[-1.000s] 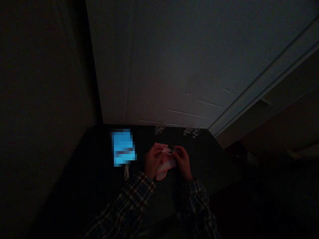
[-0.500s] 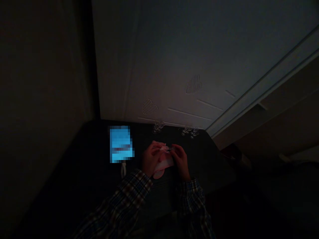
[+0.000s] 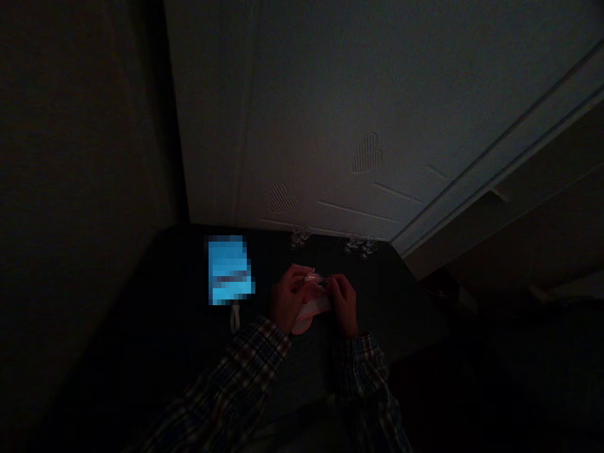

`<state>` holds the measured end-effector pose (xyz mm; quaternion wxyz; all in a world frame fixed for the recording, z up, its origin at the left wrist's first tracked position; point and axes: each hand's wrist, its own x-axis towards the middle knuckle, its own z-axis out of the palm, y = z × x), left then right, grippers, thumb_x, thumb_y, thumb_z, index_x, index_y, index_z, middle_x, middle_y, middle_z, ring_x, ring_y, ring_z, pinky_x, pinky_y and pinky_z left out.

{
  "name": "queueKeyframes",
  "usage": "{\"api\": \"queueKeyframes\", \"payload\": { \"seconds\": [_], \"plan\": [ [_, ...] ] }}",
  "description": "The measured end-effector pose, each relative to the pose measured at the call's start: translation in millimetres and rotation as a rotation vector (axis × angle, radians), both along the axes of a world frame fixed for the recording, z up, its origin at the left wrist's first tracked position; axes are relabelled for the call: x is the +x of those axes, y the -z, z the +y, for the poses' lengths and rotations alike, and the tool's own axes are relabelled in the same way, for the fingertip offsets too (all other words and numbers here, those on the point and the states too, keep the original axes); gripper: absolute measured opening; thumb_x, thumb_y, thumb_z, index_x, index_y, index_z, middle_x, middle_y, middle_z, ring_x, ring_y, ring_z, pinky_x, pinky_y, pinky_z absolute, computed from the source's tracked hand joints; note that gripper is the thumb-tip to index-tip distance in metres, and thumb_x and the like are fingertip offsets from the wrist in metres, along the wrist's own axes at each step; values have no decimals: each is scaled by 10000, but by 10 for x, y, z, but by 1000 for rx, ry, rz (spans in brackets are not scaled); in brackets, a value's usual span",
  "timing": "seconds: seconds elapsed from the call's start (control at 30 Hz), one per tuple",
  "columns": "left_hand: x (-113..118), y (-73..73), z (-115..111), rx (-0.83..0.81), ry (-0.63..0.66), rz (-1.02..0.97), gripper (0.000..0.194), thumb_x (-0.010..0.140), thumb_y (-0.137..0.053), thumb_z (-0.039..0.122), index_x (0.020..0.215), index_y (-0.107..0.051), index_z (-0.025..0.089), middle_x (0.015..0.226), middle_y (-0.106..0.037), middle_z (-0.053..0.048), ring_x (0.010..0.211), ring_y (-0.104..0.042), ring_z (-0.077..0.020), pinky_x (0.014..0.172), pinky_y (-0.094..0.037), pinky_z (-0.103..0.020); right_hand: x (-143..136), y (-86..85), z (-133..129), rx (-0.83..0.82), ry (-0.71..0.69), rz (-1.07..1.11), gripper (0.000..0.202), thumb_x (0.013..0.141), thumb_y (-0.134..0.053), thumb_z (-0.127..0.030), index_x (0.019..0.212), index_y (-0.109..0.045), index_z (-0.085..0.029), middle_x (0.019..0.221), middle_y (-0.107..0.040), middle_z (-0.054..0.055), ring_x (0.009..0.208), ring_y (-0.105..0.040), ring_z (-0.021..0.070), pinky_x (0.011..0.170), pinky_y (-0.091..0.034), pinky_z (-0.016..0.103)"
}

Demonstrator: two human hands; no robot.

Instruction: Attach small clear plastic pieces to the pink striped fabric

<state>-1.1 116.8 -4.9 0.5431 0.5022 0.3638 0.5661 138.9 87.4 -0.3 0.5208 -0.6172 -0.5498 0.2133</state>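
Note:
The scene is very dark. My left hand (image 3: 287, 301) is closed, its fingertips pinching the upper part of a pink-and-white flat item (image 3: 315, 306) with a rounded pink end below; its kind cannot be made out. My right hand (image 3: 343, 303) is closed in a pinch on a small clear, shiny piece (image 3: 322, 281), just above the flat item. Its far end meets the fingers of my left hand, and my fingers hide part of it.
A dark tabletop (image 3: 387, 296) lies under my hands. On the left is a bright blue blurred screen (image 3: 231, 270) with a white cable (image 3: 234, 318). Clusters of small clear pieces (image 3: 361, 246) stand along the pale panel (image 3: 302, 126) with heart reliefs.
My right hand's fingers have drawn closer together around the clear piece. My left hand stays nearly in place. The view has shifted slightly, and the picture is a little darker.

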Motion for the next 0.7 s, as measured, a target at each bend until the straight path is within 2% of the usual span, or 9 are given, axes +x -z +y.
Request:
{"api": "queueKeyframes", "payload": {
  "seconds": [0.23,0.33,0.53,0.7],
  "plan": [
    [16,21,-14,-27,7,18,235,727,-612,293,936,-577,193,959,-672,-65,803,-659,-197,486,-490,-214,-26,-13,-6,-1,-3,-26,303,893,-374,-363,697,-515,-180,631,-476,-26,595,-442,107,540,-335,210],
    [9,5,-21,-19,8,12,224,722,-616,295,916,-580,189,966,-670,-67,817,-656,-197,499,-494,-213,-22,5,-1,-2,-1,-28,311,893,-372,-369,682,-504,-181,618,-468,-27,583,-437,107,532,-328,210],
    [8,-12,-28,-37,8,5,222,724,-609,293,912,-573,180,991,-657,-80,780,-654,-192,410,-437,-181,-11,16,-12,-4,-12,-47,314,898,-364,-371,700,-516,-181,617,-478,-24,583,-450,110,534,-336,209],
    [8,3,-13,-44,-1,0,197,717,-618,282,878,-569,178,977,-654,-73,826,-649,-196,491,-482,-203,-10,24,-11,-8,-16,-59,277,900,-375,-365,776,-549,-188,641,-500,-20,596,-474,116,559,-365,216]
  ]
}}
